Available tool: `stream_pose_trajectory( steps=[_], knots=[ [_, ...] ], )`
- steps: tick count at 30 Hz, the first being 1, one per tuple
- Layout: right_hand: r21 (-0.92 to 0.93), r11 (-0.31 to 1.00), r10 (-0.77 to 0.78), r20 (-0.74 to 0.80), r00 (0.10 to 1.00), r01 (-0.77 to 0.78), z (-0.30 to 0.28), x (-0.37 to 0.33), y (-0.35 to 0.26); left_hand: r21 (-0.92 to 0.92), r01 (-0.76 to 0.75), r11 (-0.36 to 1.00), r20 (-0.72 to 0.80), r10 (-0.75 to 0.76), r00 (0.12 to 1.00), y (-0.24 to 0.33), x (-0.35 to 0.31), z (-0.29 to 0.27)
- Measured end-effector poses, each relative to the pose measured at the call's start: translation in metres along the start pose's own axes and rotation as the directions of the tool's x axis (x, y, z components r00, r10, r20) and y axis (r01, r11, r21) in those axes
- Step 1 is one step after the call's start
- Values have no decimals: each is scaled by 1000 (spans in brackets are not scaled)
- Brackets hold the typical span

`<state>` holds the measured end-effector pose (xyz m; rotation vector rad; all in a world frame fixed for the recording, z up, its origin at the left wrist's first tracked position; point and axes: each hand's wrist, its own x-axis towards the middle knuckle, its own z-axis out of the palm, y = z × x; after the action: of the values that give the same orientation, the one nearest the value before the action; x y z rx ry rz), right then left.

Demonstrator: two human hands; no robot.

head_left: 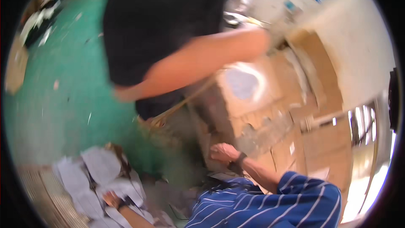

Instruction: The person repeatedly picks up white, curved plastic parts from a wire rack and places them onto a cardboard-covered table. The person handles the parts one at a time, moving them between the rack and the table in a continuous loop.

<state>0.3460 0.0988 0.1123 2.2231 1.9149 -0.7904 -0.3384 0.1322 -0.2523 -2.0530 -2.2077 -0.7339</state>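
At the lower left, my left hand [111, 199] lies on a bundle of white, flat, rounded pieces [101, 164], its fingers apart and a dark band at the wrist. My right hand [225, 153], also with a dark wristband, is beside the near side of the cardboard boxes [287, 152]. Motion smears its fingers, and nothing held in it can be made out. Round white pieces [242, 82] are on top of the cardboard.
A person in a black shirt [164, 21] stands close in front, a bare forearm [202, 57] reaching across toward the boxes. Green floor [71, 88] spreads to the left. A pale wall [354, 46] rises at the right. Ribbed, light-coloured material [50, 196] lies at the lower left.
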Motion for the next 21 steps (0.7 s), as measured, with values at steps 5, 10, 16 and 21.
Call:
stream_pose_trajectory(
  steps=[5,10,16,21],
  knots=[
    [220,966,214,-393,894,-134,-48,44,141,364,-170,916,830,-237,505,166,-63,-80],
    [183,920,378,-648,661,-347,-75,101,259,279,-75,957,895,-231,382,247,-82,-136],
    [177,857,461,-685,564,-485,-106,162,326,129,506,853,822,-377,427,303,-60,-192],
    [201,861,457,-710,536,-468,-104,173,328,144,659,738,775,-498,389,326,-73,-239]
  ],
)
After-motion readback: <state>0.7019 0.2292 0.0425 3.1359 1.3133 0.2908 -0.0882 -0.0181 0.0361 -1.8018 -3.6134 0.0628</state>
